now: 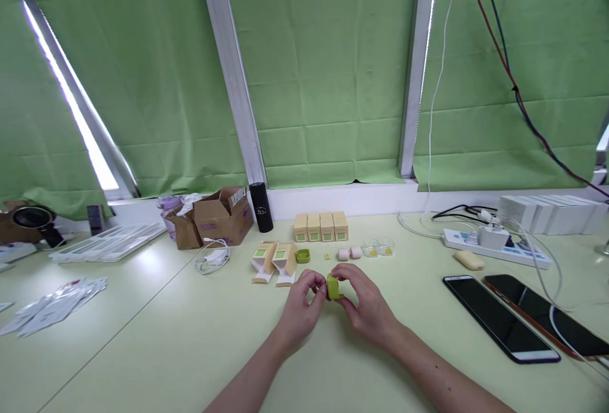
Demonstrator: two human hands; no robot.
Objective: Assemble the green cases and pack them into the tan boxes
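A small olive-green case (333, 287), with rounded corners, is held up just above the table between my two hands. My right hand (370, 304) grips it from the right, thumb below and fingers on top. On its left side, my left hand (301, 306) is closed in a pinch, its fingertips against the case; any smaller part between them is hidden. Beyond my hands lie a similar green piece (303, 255), a tiny yellow clip-like part (327, 256), two pale pink cylinders (349, 253) and clear cups (378, 248) with yellow bits inside. Two opened kraft boxes (274, 262) lie left of these.
Several closed kraft boxes (321, 228) stand in a row behind. A black bottle (261, 207), cardboard box (223, 215) and coiled white cable (212, 257) sit left; paper packets (61, 305) lie farther left. On the right are phones (499, 318), a power strip (495, 247) and white boxes (552, 213).
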